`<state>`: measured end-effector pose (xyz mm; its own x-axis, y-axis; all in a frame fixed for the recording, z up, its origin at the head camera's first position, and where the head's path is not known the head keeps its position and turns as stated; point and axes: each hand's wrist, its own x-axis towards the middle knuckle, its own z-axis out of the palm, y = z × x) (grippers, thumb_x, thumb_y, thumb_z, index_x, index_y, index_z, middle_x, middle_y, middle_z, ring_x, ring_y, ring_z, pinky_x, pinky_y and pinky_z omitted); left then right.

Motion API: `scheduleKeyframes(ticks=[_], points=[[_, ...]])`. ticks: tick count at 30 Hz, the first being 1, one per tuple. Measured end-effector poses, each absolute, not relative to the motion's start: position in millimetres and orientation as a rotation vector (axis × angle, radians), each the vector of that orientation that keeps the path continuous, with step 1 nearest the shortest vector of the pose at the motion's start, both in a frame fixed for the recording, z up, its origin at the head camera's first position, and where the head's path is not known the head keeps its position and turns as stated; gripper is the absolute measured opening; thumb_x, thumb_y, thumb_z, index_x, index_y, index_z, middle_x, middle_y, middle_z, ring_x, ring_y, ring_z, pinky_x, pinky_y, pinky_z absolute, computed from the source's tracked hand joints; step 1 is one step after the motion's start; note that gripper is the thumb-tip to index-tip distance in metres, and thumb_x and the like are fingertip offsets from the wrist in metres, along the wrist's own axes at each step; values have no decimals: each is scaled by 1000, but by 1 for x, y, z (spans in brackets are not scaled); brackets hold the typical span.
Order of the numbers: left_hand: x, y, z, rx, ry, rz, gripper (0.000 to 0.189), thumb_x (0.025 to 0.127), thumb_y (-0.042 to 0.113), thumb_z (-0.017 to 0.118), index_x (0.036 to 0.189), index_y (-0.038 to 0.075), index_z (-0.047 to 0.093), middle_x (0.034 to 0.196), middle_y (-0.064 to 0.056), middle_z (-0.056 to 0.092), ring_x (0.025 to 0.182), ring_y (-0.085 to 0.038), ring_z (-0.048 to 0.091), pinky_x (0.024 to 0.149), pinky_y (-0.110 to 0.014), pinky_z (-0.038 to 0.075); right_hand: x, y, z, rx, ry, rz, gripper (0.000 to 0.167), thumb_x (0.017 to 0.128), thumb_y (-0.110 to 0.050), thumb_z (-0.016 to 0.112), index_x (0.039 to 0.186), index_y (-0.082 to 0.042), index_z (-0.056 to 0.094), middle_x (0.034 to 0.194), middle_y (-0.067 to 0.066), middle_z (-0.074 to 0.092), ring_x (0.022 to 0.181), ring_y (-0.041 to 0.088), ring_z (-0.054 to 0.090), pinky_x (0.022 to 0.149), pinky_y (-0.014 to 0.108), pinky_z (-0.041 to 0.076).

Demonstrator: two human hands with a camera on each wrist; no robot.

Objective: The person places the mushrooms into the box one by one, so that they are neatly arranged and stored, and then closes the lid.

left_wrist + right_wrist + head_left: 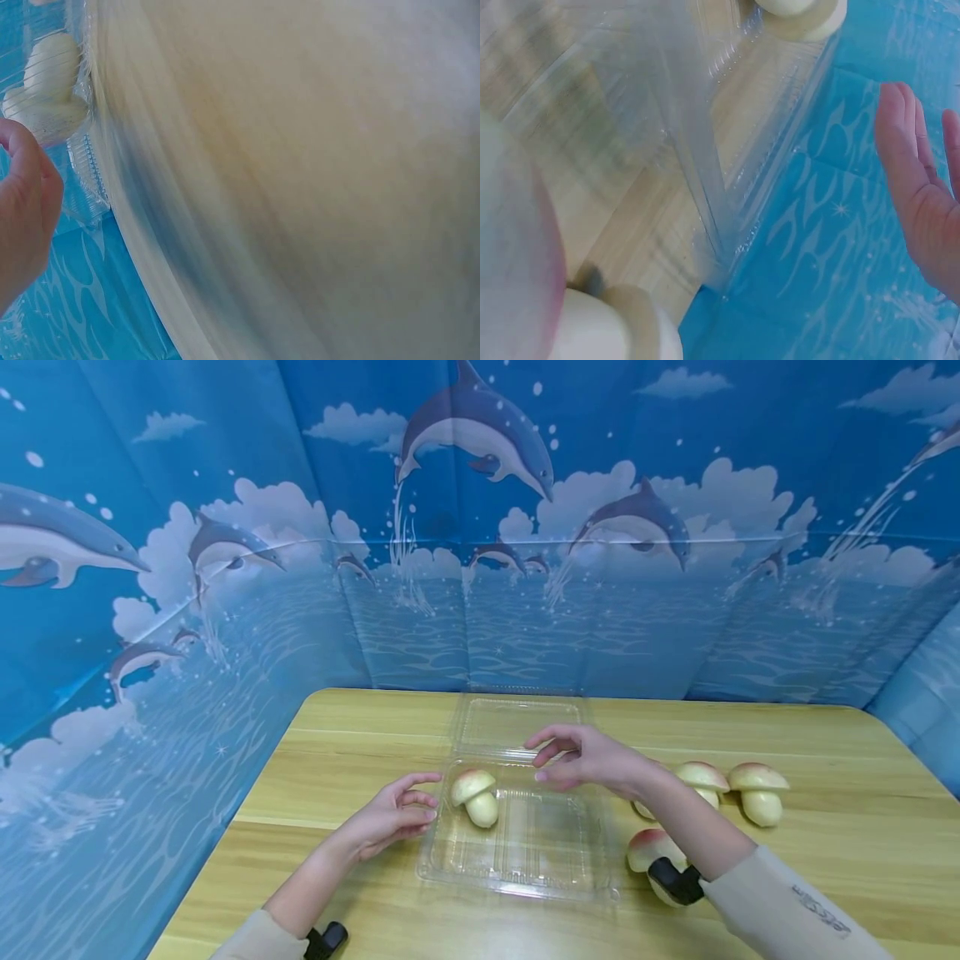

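Hovering right hand (581, 760): it's hanging over the clear box (517, 889), thumb and fingertips parted a fair bit, holding nothing.
Left hand (386, 820): it's waiting just beside the box's left edge, fingers loosely curving with a gap at the thumb, not gripping anything; can't tell if it's touching the rim.
Boxed mushroom (482, 810): it's lying in the box's left part, pinkish cap pointing away, stem toward the near side.
Lid (517, 722): it's lying folded back behind the box.
Other mushrooms (762, 793): they're sitting on the wooden table (862, 860) to the right, the right arm partly hiding some.
Curtain (525, 635): dolphins are leaping all over it.
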<state>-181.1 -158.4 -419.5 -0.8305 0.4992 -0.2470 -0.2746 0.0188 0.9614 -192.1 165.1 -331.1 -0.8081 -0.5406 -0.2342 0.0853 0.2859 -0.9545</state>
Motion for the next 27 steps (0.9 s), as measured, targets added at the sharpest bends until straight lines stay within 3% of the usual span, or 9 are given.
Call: scheduleKeyframes(ticks=[7,13,27], points=[[-181,-159,-419,229,1750,1874,61,86,-2,60,140,1,31,100,-7,53,76,-10,56,69,-21,50,-183,178,-329,-435,2034,-1608,56,83,-15,70,128,4,45,112,16,54,97,28,59,82,40,52],[-181,-159,-419,230,1743,1875,61,86,-2,60,140,2,31,100,-6,53,77,-10,56,69,-21,50,-175,191,-330,-441,2053,-1637,51,84,-14,69,126,4,46,112,20,53,96,31,57,81,38,52],[-181,-159,-421,222,1762,1866,61,86,-1,61,140,3,32,101,-6,53,75,-10,56,69,-21,50,-152,230,-327,-458,2136,-1619,50,89,-14,62,131,4,42,115,16,53,100,26,57,82,35,51]])
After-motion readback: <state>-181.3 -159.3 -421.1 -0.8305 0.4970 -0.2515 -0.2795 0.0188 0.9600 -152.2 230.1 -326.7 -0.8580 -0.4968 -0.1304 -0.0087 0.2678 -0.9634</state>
